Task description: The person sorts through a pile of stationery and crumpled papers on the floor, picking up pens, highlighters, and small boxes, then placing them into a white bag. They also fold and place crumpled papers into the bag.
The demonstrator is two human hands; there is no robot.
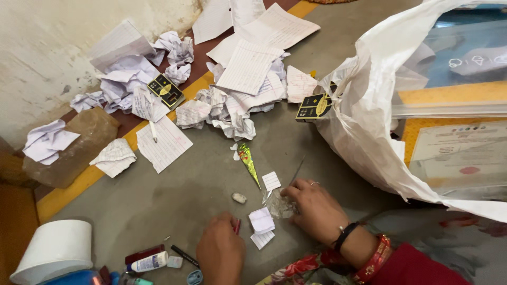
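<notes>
While the right hand (316,211) presses curled fingers onto a crumpled clear wrapper (280,205), the left hand (221,252) pinches a small red object (237,226). Small folded paper squares (262,220) lie between both hands, nearer the left.

a flat black packet with gold print (165,91) lies on the floor among crumpled paper by the wall. a second black and gold packet (315,107) rests against the big white plastic bag (364,126) on the right. a slim green and gold foil cone (247,162) lies mid-floor. near the bottom edge lies a small white bottle with a blue and red label (150,262).
</notes>
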